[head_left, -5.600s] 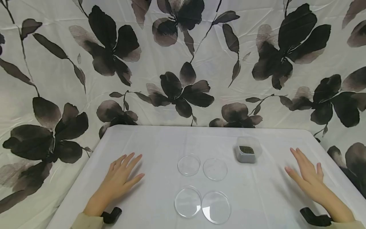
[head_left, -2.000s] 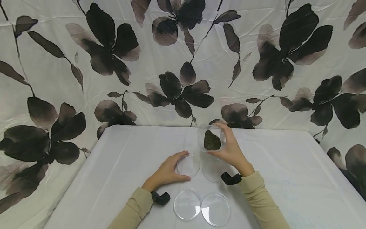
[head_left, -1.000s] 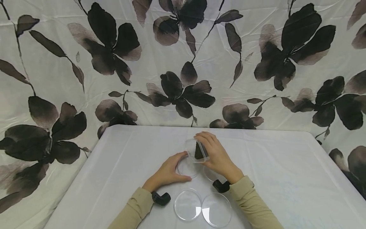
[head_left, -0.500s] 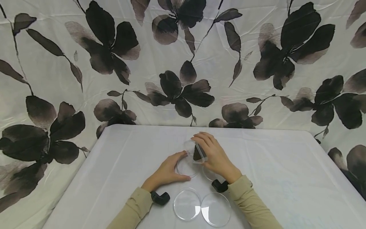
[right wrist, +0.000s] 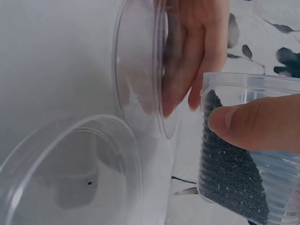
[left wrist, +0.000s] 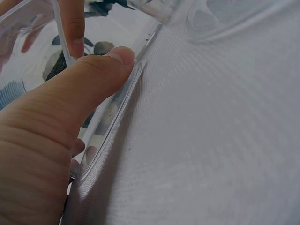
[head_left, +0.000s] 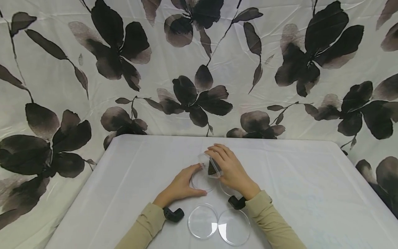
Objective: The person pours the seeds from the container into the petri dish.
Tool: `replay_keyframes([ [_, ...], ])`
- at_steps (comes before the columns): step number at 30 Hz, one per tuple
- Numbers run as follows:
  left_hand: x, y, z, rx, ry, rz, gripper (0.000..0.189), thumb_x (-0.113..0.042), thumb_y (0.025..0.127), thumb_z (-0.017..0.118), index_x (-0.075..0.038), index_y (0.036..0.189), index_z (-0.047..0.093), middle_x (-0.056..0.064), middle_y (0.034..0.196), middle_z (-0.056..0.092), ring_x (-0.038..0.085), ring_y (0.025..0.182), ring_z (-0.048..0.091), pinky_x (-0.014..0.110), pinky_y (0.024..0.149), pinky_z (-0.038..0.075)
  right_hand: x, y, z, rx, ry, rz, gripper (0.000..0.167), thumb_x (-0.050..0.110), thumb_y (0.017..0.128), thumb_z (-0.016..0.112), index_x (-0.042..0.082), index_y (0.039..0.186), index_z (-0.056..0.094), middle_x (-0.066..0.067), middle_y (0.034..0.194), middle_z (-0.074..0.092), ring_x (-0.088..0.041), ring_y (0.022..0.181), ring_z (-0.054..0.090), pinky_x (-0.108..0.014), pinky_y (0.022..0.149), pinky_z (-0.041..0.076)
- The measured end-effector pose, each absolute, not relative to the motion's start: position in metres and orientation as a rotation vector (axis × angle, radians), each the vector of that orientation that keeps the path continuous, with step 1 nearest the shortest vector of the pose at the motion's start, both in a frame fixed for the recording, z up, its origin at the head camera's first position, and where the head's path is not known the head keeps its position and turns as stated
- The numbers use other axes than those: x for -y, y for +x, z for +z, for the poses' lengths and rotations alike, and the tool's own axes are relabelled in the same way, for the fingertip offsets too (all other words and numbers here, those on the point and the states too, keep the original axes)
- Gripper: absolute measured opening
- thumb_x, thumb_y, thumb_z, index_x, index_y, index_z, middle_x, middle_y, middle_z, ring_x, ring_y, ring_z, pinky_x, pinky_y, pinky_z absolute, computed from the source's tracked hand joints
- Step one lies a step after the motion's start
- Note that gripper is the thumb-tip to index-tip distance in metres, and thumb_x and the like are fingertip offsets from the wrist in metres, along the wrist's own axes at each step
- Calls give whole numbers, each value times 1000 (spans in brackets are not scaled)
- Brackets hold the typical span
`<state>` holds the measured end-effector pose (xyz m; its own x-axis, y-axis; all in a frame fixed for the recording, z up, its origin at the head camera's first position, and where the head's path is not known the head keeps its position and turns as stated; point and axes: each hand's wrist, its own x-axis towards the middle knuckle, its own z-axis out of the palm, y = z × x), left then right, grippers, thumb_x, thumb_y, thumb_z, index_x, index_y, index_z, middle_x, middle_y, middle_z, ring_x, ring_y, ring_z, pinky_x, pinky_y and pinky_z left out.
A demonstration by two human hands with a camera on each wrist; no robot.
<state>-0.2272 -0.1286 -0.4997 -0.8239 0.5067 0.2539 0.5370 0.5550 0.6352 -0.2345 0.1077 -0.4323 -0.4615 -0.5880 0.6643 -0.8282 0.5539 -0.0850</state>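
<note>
Holding tub (right wrist: pixel 229 161), R hand (head_left: pixel 232 170) part-blocking bk-R dish (right wrist: pixel 72 173)

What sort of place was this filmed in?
Probably a staged tabletop filming spot: a white table, a dark-flowered fabric backdrop behind it, and black devices worn at both wrists.

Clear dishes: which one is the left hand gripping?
The far-left dish: the left hand curls round its rim. No hand grips the far-right dish, near-left dish or near-right dish.

Clear tub (right wrist: pixel 241 173) partly hidden by right hand (head_left: pixel 231 169)
</note>
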Motion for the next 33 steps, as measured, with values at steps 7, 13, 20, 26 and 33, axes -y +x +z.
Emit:
replay_keyframes([
  [7, 131, -227, -500, 2743, -907, -1132, 99, -49, 68, 88, -8, 147, 44, 11, 146, 51, 29, 135, 45, 46, 112, 36, -103, -234, -434, 2188, 1135, 524, 97, -10, 49, 88, 7, 136, 51, -14, 136, 52, -34, 133, 42, -44, 113, 33],
  [13, 129, -228, -500, 2733, -920, -1143, 99, -50, 69, 88, -8, 148, 44, 10, 146, 51, 29, 135, 45, 47, 111, 36, -104, -235, -435, 2163, 1127, 505, 96, -3, 51, 92, 7, 137, 50, -14, 137, 52, -35, 133, 42, -45, 112, 34],
  [20, 129, -227, -500, 2729, -919, -1160, 99, -48, 69, 88, -8, 148, 44, 10, 146, 51, 30, 135, 45, 48, 111, 35, -105, -234, -434, 2136, 1124, 495, 94, -7, 53, 87, 8, 138, 50, -14, 139, 51, -35, 133, 41, -47, 110, 36],
  [26, 129, -227, -500, 2745, -911, -1157, 99, -50, 70, 87, -9, 149, 43, 9, 148, 49, 30, 136, 44, 49, 112, 35, -105, -233, -432, 2122, 1117, 500, 96, -17, 48, 72, 8, 138, 51, -14, 140, 51, -35, 134, 41, -48, 109, 37],
  [33, 130, -226, -501, 2746, -911, -1153, 99, -50, 70, 86, -9, 149, 43, 9, 148, 48, 30, 137, 43, 49, 112, 34, -104, -232, -431, 2133, 1100, 508, 94, -19, 49, 67, 7, 138, 51, -14, 141, 50, -35, 135, 40, -47, 110, 36],
])
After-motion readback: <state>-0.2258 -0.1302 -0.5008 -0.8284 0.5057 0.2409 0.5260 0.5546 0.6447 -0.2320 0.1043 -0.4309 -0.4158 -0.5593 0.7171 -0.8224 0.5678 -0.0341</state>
